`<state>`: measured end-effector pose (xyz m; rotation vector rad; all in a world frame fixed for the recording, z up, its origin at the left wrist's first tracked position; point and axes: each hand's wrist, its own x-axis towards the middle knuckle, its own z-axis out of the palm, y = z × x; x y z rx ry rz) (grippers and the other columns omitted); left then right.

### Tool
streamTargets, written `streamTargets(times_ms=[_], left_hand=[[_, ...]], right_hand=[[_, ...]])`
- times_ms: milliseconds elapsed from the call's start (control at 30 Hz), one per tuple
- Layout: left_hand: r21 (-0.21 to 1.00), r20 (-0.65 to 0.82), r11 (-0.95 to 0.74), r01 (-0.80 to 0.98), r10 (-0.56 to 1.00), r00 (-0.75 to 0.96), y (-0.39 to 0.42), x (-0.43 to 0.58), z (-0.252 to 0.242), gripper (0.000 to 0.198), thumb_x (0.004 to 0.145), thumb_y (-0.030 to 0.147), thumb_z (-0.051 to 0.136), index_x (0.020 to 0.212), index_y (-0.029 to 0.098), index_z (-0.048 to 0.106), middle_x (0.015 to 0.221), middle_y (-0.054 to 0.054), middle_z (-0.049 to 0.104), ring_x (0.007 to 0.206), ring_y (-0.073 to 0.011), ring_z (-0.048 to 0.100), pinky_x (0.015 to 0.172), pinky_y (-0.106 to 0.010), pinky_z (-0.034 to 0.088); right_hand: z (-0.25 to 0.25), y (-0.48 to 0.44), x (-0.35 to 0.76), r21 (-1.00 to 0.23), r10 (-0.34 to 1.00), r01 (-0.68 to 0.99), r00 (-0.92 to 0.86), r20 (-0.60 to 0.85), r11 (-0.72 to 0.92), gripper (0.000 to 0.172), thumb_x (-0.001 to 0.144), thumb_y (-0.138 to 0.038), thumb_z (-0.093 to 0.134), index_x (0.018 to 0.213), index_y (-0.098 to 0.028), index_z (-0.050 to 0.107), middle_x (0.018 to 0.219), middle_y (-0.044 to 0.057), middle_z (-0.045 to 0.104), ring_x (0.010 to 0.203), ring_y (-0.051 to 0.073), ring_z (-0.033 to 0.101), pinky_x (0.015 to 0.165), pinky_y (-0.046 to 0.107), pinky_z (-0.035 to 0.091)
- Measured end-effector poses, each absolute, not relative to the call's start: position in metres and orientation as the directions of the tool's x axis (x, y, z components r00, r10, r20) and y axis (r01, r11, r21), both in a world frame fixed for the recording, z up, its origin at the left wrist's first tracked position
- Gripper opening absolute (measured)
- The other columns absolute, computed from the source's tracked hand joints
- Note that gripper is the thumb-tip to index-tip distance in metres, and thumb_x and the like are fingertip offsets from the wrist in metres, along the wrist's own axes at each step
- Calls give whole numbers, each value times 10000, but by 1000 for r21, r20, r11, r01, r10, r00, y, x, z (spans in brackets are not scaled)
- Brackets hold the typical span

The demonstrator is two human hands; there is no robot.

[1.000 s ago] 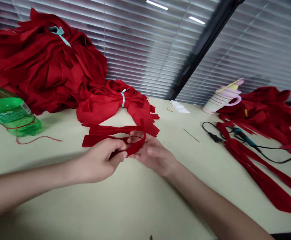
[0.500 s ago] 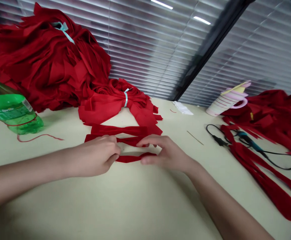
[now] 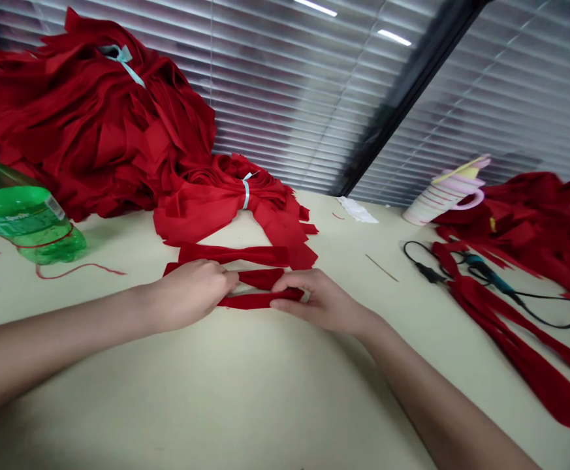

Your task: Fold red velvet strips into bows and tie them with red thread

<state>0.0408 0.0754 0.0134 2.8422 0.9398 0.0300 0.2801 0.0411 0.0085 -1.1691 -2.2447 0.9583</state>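
Note:
A folded red fabric strip [image 3: 253, 300] lies flat on the cream table [image 3: 245, 398] between my hands. My left hand [image 3: 189, 294] is closed, pinching the strip's left end. My right hand [image 3: 316, 300] pinches the right end, fingers curled and pressed on the cloth. Just behind it lie two more folded red strips [image 3: 238, 256], side by side.
A big heap of red cloth [image 3: 83, 124] fills the back left, with a tied bundle [image 3: 236, 199] in front of it. A green bottle [image 3: 25, 219] lies at the left. At the right are a cup stack [image 3: 444, 192], a corded tool [image 3: 480, 271] and long red strips [image 3: 514, 346].
The strip was held up as a loop a second ago. Both hands have brought it down and pressed it flat on the table, next to the other folded strips.

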Motion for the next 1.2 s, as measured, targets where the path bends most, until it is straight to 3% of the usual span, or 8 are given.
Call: streamTargets(times_ms=[100,233,367,467,633,800,1000,1200], left_hand=[[124,-17,-792,598,600,799,75,41,10,195,866,100,390,774,173,546,701,-16,622,558,-159,587,479,-249,364],[13,13,-766,643,643,765,73,44,10,216,819,40,371,824,144,560,708,-63,640,558,-211,600,465,-283,384],[-112,82,-745,658,653,753,57,48,20,262,786,15,379,905,111,593,811,-127,653,732,-265,624,636,-362,488],[-200,120,-784,587,575,809,29,52,23,295,760,20,412,948,112,620,918,-151,662,883,-291,615,816,-431,486],[-125,80,-757,641,636,768,-17,57,-3,435,819,229,462,1189,16,548,1249,-259,541,1185,-395,484,943,-524,434],[35,10,-697,716,717,698,-29,60,-19,679,821,448,458,1315,-16,437,1387,-290,342,1285,-436,313,988,-565,401],[90,-165,-751,654,637,753,-18,52,0,743,871,523,354,1372,-25,330,1393,-330,188,1291,-439,177,979,-593,375],[37,111,-810,585,585,803,-13,23,-13,664,914,466,358,1407,29,273,1431,-269,215,1313,-355,274,938,-457,482]], right_hand=[[9,43,283,-832,880,538,-451,-149,135,169,812,-335,595,807,-167,600,716,2,601,585,95,508,505,208,395],[9,43,285,-759,925,648,-249,-287,-61,146,731,-269,646,827,-172,592,652,-7,598,534,106,535,461,207,383],[7,38,277,-645,977,762,-174,-122,55,106,716,-222,632,778,-193,550,721,1,636,471,102,544,463,233,412],[9,32,271,-503,982,849,-190,-4,162,111,716,-231,648,778,-201,561,771,13,650,559,137,585,503,249,431],[20,20,268,-247,961,935,-212,179,253,122,755,-233,659,856,-173,624,802,59,644,656,187,602,583,299,466],[11,8,252,-278,783,735,-543,304,618,162,868,-168,507,889,-177,668,847,59,638,751,161,608,681,268,499],[-14,9,241,-161,682,679,-633,367,716,242,914,-187,442,923,-136,678,819,88,639,728,170,601,653,289,513],[-24,9,253,-222,645,617,-635,425,755,235,905,-178,460,1050,-142,642,930,96,624,828,187,600,711,317,529]])
